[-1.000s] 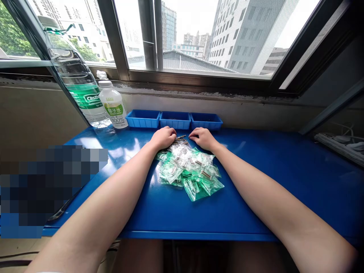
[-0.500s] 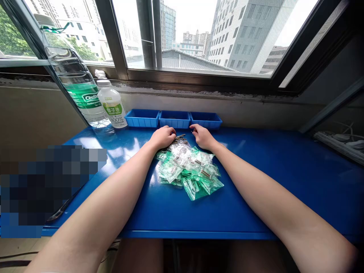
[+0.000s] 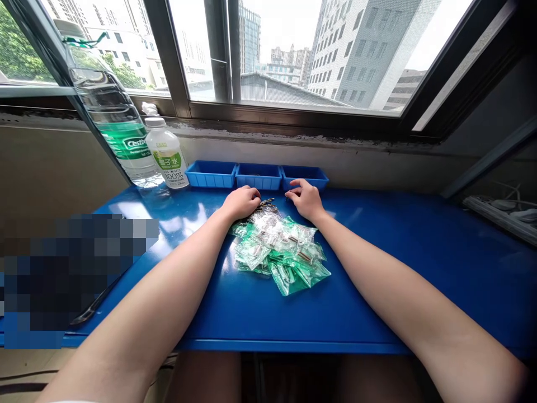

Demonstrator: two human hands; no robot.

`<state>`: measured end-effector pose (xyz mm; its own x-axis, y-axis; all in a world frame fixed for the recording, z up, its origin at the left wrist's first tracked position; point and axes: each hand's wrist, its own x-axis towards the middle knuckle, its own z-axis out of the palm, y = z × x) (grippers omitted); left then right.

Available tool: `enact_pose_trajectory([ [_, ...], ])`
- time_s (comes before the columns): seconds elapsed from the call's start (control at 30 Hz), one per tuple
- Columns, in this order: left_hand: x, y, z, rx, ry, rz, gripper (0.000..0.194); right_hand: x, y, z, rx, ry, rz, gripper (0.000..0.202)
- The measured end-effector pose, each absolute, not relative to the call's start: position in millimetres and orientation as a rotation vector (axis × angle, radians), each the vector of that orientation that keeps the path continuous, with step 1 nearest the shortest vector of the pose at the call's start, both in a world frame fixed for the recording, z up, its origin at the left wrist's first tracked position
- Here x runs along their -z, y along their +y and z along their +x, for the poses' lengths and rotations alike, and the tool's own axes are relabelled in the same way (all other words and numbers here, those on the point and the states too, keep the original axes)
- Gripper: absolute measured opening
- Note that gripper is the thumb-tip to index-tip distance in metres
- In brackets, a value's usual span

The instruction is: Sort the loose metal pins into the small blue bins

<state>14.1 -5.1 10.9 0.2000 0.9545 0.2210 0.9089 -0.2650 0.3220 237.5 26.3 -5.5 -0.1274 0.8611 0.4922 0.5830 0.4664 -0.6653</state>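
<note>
My left hand (image 3: pixel 242 202) rests on the table with its fingers curled, at the left edge of a small pile of thin metal pieces (image 3: pixel 267 205), which look like screws or pins. What its fingertips hold is hidden. My right hand (image 3: pixel 308 201) is raised just in front of the right blue bin (image 3: pixel 315 183). Its fingers are bent toward the thumb in a pinch, and anything between the tips is too small to name. Closer to me than the pile lie several clear and green plastic packets (image 3: pixel 293 268) with metal pieces inside.
A middle blue bin (image 3: pixel 258 182) and a left blue bin (image 3: pixel 211 180) line the back of the blue table (image 3: pixel 403 268). To their left stand a coconut water bottle (image 3: pixel 170 159) and a large water bottle (image 3: pixel 121 131). A power strip (image 3: pixel 503 212) lies far right.
My right hand has shifted slightly right, away from the pile, and its index finger has lifted. My left hand and the packets have stayed in place.
</note>
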Motion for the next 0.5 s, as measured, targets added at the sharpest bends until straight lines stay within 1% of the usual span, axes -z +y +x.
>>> enact_pose_trajectory([
  [0.1,-10.7,-5.2,14.0,-0.570,1.832,2.332,0.033,4.3,26.0,236.7,-0.489,-1.809,-1.221,0.009],
  [0.17,-10.6,-5.2,13.7,-0.572,1.833,2.331,0.033,3.4,25.6,236.4,-0.497,-1.808,-1.218,0.005],
  [0.3,-10.4,-5.2,12.9,-0.583,1.830,2.330,0.033,1.2,24.3,236.5,-0.360,-1.876,-1.293,0.009],
  [0.4,-10.2,-5.3,12.7,-0.580,1.836,2.324,0.033,-0.9,23.3,235.9,-0.244,-1.940,-1.434,0.009],
  [0.5,-10.3,-5.4,13.1,-0.576,1.841,2.330,0.033,-2.4,22.2,234.4,-0.140,-1.986,-1.583,0.014],
])
